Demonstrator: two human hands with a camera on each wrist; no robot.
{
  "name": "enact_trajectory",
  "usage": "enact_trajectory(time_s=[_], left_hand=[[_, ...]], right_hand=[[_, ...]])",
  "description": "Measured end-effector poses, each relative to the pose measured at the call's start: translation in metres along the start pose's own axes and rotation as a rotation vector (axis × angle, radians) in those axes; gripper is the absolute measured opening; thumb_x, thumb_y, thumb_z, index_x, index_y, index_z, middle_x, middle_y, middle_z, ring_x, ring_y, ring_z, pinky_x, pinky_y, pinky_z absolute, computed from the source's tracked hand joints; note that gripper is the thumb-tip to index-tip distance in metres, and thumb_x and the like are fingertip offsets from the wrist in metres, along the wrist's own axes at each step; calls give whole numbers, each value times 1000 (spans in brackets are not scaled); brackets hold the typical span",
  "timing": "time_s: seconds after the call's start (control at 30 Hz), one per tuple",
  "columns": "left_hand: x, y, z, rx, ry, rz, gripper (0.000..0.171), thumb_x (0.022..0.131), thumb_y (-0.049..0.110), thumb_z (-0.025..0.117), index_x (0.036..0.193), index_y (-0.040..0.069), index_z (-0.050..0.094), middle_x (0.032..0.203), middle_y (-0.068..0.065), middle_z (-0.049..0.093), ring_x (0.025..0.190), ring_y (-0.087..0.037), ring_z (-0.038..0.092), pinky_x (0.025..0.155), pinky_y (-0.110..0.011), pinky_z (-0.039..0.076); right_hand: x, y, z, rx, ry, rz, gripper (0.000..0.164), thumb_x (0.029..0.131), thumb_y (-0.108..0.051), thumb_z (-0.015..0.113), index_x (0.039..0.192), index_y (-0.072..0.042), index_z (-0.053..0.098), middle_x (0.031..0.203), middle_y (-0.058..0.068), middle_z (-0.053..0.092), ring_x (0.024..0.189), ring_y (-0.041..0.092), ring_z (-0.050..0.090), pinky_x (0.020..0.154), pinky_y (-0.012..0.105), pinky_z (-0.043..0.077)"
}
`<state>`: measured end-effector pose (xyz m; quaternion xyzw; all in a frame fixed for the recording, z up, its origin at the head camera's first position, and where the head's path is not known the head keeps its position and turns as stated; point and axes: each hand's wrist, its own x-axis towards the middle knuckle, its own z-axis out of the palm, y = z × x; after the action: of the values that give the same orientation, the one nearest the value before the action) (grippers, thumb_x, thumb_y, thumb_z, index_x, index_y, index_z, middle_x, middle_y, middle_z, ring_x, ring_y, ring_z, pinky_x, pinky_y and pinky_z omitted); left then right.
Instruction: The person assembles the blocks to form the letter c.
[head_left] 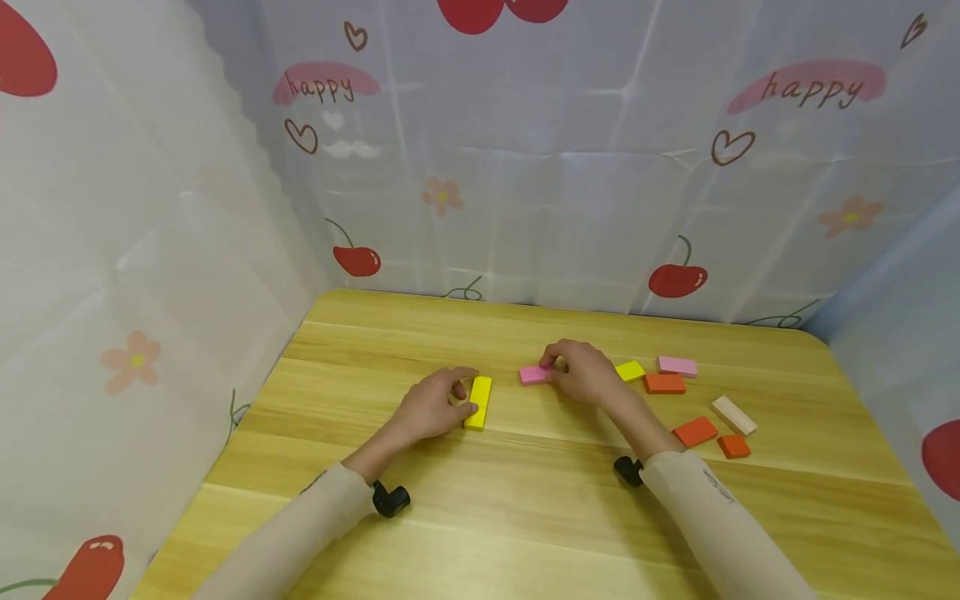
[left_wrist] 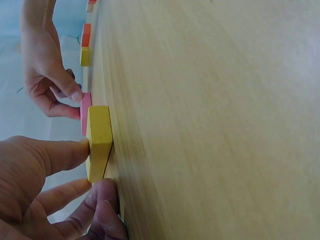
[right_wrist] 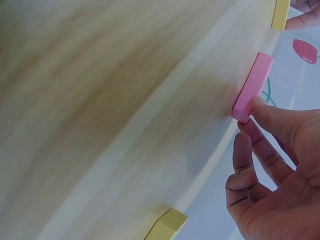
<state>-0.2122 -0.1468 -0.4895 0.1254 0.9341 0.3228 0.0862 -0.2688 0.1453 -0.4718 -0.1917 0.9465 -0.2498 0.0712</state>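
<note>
On the wooden table, my left hand (head_left: 435, 402) is at a long yellow block (head_left: 479, 402) lying flat. The left wrist view has its thumb and forefinger against this yellow block (left_wrist: 100, 142), with the other fingers bent beside it. To the right, my right hand (head_left: 587, 371) pinches the right end of a pink block (head_left: 533, 375) between thumb and fingertip. That pink block (right_wrist: 253, 86) shows fully in the right wrist view, close against the tabletop. A gap of bare wood separates the two blocks.
Right of my right hand lie another yellow block (head_left: 630, 371), an orange block (head_left: 665, 384) and a pale pink block (head_left: 677, 366). Nearer are two more orange blocks (head_left: 695, 431) and a plain wood block (head_left: 734, 415). A printed curtain (head_left: 525, 225) hangs behind the table.
</note>
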Motion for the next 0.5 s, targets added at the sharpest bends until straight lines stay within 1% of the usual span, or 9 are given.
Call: enact_trajectory(time_s=[0.1,0.3,0.5], left_hand=[[0,1,-1,-2,-3,-6,57,97,25,81,150,17,63,103,-2,68,76,-18,56,68,-32,43],[0,0,-1,-5,-3,-15,56,97,26,81,150,19,64,103,-1,67,79,-18,56,70,-33,44],[0,-1,0,-25,-4,-5,55,96,25,81,148,19,64,102,0,67,81,-18,57,72,-34,44]], right_hand=[[3,-2,0,10,-6,-5,17,102,-11,70,116,-15,80,130,12,74,99,28,64,94,51,52],[11,-3,4,13,5,-23,19,102,-11,69,116,-16,81,133,13,74,105,31,67,98,53,53],[16,-4,7,36,1,-35,19,102,-10,69,116,-16,81,135,13,74,100,28,64,94,50,53]])
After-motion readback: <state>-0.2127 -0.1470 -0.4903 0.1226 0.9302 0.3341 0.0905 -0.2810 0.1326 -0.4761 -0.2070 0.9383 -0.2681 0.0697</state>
